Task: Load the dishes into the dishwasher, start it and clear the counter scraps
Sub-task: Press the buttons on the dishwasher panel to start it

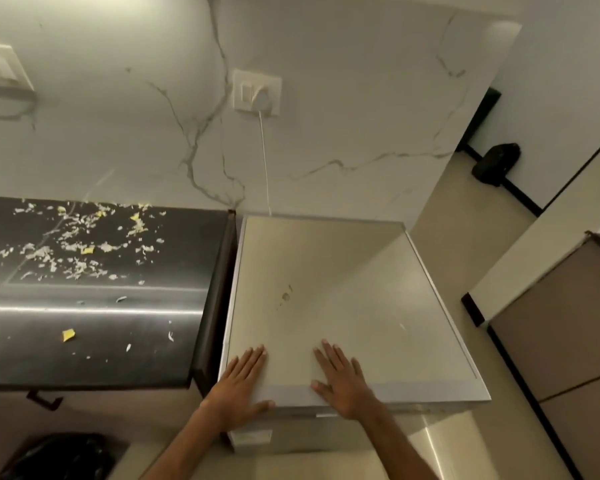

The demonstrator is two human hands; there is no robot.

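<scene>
I see the dishwasher [343, 271] in the centre and right of the frame, directly beneath both hands. The left hand [238, 386] lies palm down on the near left corner of its top panel, fingers straight and close together, thumb hooked over the front edge. The right hand [340, 379] lies just beside it to the right, palm down, fingers straight and slightly spread, thumb along the front edge. Neither hand holds anything.

The top panel is pale, flat and square with a lighter border, and it carries a few small marks near its middle. A white cable [265, 168] runs from its rear edge up to a wall socket [256, 93] at upper centre.

The scraps [77, 244], white and yellow shreds, lie scattered over the dark table [101, 351] at left, well apart from both hands. One yellow piece [68, 335] lies alone nearer the front edge. A black bag [63, 455] sits at lower left.
</scene>
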